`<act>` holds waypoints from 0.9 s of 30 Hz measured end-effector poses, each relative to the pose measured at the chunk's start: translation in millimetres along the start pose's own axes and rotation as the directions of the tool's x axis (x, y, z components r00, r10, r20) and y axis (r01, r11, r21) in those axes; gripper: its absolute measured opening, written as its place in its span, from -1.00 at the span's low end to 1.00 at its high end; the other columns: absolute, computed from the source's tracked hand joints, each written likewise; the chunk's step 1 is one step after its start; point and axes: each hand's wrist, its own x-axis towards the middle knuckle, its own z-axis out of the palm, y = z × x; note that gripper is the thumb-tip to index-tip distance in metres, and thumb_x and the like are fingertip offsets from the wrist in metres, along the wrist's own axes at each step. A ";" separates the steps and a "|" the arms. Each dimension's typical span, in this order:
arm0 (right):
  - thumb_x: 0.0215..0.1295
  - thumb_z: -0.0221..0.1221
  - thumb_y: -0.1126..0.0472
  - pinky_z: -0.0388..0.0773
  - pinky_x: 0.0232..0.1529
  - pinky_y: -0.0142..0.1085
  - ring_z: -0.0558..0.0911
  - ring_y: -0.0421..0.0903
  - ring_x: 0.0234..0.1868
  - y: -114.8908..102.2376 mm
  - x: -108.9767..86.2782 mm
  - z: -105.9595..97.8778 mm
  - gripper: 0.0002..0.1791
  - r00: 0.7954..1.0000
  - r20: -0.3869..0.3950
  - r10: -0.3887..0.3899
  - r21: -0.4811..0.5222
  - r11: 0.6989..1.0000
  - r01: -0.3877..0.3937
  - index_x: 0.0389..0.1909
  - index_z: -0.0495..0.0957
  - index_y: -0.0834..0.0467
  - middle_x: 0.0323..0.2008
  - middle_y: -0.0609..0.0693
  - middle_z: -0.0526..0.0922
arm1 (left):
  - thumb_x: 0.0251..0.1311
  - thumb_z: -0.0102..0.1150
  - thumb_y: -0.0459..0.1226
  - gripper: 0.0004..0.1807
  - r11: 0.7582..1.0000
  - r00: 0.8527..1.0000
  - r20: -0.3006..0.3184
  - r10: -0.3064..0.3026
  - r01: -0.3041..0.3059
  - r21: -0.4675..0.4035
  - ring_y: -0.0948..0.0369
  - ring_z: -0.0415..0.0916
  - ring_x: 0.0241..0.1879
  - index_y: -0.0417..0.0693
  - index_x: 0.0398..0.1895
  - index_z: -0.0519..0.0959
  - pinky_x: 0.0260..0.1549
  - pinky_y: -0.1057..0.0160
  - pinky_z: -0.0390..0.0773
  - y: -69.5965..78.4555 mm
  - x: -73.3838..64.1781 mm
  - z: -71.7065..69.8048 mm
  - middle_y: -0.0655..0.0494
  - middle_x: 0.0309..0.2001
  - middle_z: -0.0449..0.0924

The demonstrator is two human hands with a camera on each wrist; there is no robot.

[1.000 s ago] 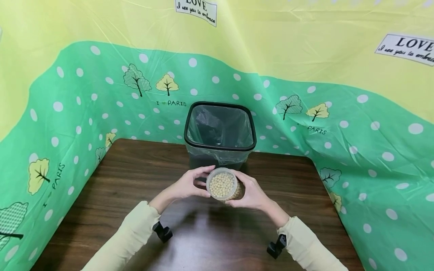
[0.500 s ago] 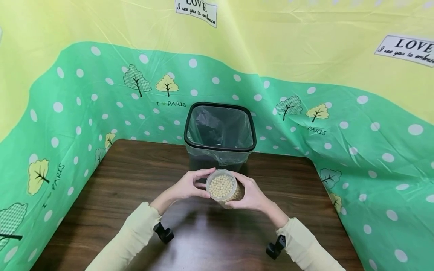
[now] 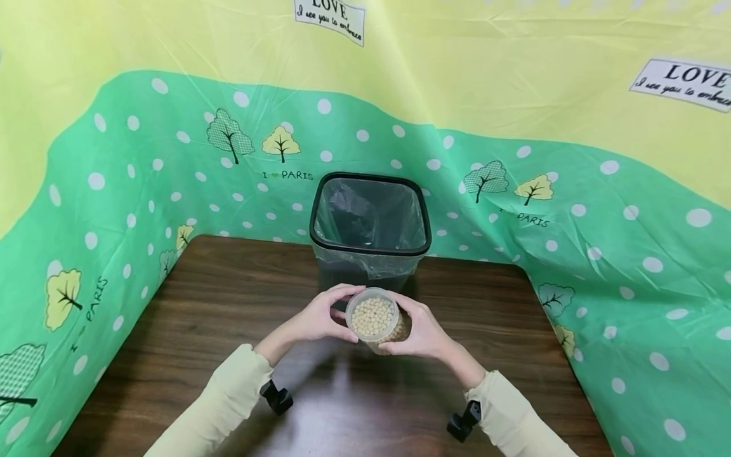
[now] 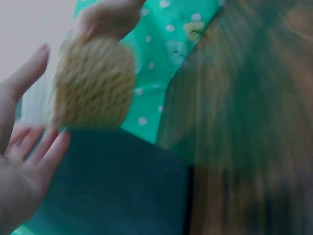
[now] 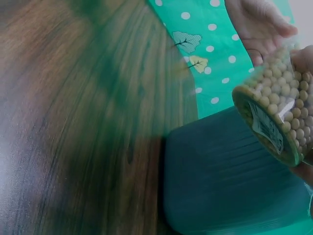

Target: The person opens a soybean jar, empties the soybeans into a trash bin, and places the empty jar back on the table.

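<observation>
A clear round plastic jar (image 3: 372,316) full of pale round beans is held above the table, its top tilted up toward the head camera. My right hand (image 3: 425,331) grips its side from the right, thumb below and fingers above. The left hand (image 3: 320,317) curves round the jar's top rim from the left, fingertips at the upper edge and thumb at the lower. Through the left wrist view the jar (image 4: 93,85) is blurred, with the left fingers (image 4: 41,152) by its clear top end. A white label (image 5: 265,128) shows on the jar's base in the right wrist view.
Behind the hands stands a dark trash bin (image 3: 365,270) with a black rim and a clear liner bag. It is on the brown wooden table (image 3: 240,285). A green and yellow printed cloth (image 3: 240,190) hangs round the table's back and sides.
The jar and both hands have sunk slightly toward the table's front. The left hand has shifted a little closer round the jar's rim. The bin has not moved.
</observation>
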 end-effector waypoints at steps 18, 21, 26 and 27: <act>-0.34 0.47 0.02 0.49 -0.08 -0.19 0.52 -0.07 -0.03 -4.3 4.6 -4.9 -0.05 0.995 -0.092 0.027 -0.078 0.996 -0.034 0.20 0.32 0.16 0.02 0.05 0.52 | -0.22 0.41 -0.47 -0.19 0.997 0.990 -0.144 0.010 -0.021 -0.076 -0.08 0.34 0.05 -0.36 0.19 0.25 -0.17 0.20 0.56 11.8 0.5 10.1 -0.26 0.10 0.32; -0.38 0.49 0.07 0.47 -0.04 -0.22 0.52 -0.08 -0.02 -3.4 4.6 -7.2 -0.04 0.997 -0.072 0.040 -0.038 0.998 -0.042 0.19 0.33 0.17 0.02 0.05 0.52 | -0.20 0.37 -0.51 -0.19 0.997 0.995 -0.101 0.003 -0.011 -0.074 -0.07 0.36 0.02 -0.37 0.22 0.23 -0.18 0.13 0.56 12.9 1.5 4.7 -0.25 0.12 0.31; -0.36 0.49 0.04 0.47 -0.04 -0.25 0.52 -0.10 -0.02 -1.8 2.6 -5.3 -0.04 1.000 -0.004 0.015 -0.013 1.000 -0.015 0.19 0.33 0.19 0.02 0.04 0.52 | -0.23 0.40 -0.51 -0.17 1.000 1.000 0.026 0.001 -0.001 -0.001 -0.05 0.35 -0.02 -0.34 0.23 0.25 -0.17 0.03 0.53 21.1 0.9 -5.9 -0.20 0.12 0.32; -0.36 0.48 0.02 0.47 -0.04 -0.24 0.52 -0.10 -0.02 -2.0 2.2 -4.4 -0.04 1.000 -0.005 0.008 -0.019 1.000 -0.008 0.19 0.32 0.18 0.02 0.04 0.52 | -0.25 0.41 -0.49 -0.17 1.000 0.999 0.031 0.005 -0.005 0.013 -0.05 0.35 -0.02 -0.33 0.22 0.26 -0.17 0.04 0.54 21.5 0.5 -6.1 -0.19 0.11 0.33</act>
